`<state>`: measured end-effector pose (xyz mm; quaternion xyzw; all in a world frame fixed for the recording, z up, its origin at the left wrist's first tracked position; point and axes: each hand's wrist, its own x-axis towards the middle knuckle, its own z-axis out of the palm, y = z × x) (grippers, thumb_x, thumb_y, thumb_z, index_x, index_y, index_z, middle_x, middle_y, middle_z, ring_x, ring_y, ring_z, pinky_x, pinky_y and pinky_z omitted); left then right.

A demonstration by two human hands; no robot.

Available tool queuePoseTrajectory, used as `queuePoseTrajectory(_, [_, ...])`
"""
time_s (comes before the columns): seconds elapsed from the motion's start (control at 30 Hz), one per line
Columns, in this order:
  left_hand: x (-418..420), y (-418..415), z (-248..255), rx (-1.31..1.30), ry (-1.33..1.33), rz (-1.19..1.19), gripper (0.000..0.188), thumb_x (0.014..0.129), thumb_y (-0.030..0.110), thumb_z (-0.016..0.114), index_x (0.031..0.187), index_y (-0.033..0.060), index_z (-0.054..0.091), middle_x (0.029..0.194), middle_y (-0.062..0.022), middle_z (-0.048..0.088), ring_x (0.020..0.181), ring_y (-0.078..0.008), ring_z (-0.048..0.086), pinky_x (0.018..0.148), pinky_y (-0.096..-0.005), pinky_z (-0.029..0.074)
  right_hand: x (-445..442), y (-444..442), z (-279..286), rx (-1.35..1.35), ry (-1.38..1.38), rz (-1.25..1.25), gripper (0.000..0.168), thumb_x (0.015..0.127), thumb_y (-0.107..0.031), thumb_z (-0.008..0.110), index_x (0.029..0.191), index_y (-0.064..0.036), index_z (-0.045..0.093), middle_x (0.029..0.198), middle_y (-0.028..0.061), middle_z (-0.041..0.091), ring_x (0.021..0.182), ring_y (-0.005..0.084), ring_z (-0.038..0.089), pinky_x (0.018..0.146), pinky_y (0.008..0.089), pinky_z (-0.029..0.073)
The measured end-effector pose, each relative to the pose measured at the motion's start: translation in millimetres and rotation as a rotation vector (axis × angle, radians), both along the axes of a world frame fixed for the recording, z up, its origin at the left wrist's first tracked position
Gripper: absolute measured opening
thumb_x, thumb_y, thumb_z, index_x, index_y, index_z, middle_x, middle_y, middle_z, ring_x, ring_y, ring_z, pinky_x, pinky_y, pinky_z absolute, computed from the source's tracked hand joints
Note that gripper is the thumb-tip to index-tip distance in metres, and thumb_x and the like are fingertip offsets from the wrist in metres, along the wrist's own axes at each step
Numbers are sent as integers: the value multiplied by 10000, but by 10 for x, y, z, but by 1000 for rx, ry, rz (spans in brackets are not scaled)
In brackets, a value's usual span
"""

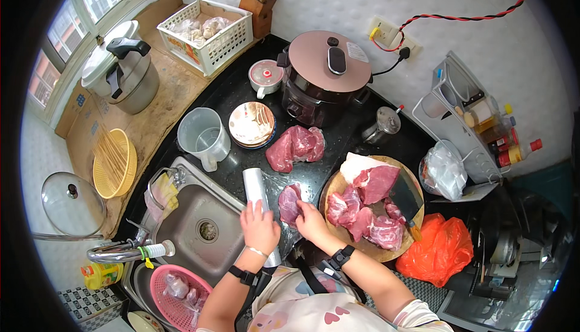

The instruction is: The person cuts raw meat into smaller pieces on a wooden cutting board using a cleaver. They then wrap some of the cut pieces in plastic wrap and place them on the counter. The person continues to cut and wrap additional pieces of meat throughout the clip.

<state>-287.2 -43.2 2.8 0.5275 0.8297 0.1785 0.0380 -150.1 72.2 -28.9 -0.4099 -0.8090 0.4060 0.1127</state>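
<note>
My left hand [260, 228] lies over a roll of plastic wrap [254, 184], its fingers and thumb spread across the tube. A sheet of clear film [278, 180] runs from the roll over the black counter. On that film sits a piece of raw red meat [289, 203], and my right hand [311, 223] grips its right edge. Farther back, a larger piece of raw meat [294, 147] rests on the counter. To the right, a round wooden cutting board [327, 191] bears several meat chunks [369, 223], one with white fat, and a cleaver [404, 196].
A steel sink [226, 246] adjoins the roll on the left. Behind stand a plastic measuring jug [204, 135], stacked plates [252, 123] and an electric pressure cooker [328, 69]. An orange-red plastic bag [437, 250] is right of the board; a pink basket [172, 305] sits at lower left.
</note>
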Motion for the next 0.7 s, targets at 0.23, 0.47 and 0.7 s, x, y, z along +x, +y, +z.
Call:
queuePoseTrajectory(0.23, [169,309,-246,-184,-17,-223,516,734,179,646,1243,194,562,1350,-191,463,1069,-338,542,876,-475,421,-222,471,-5,-6,97,-254,419,836,-43,524,1249,26,516,1182,221,580,1030,310,625,864,364,507])
queuePoseTrajectory(0.47, [279,493,-394,-217,-3,-245,505,813,182,571,1298,319,554,1460,-179,336,1231,-369,421,906,-524,404,-687,982,52,-103,-504,-51,327,795,-105,556,1069,43,653,1073,281,638,1041,382,623,892,407,500])
queuePoseTrajectory(0.7, [232,505,-404,-307,-43,-267,457,810,261,609,1267,265,578,1500,-169,282,1314,-405,340,967,-577,375,-843,1175,-247,61,-583,54,222,770,-120,583,934,-65,722,1012,195,680,987,378,640,873,427,511])
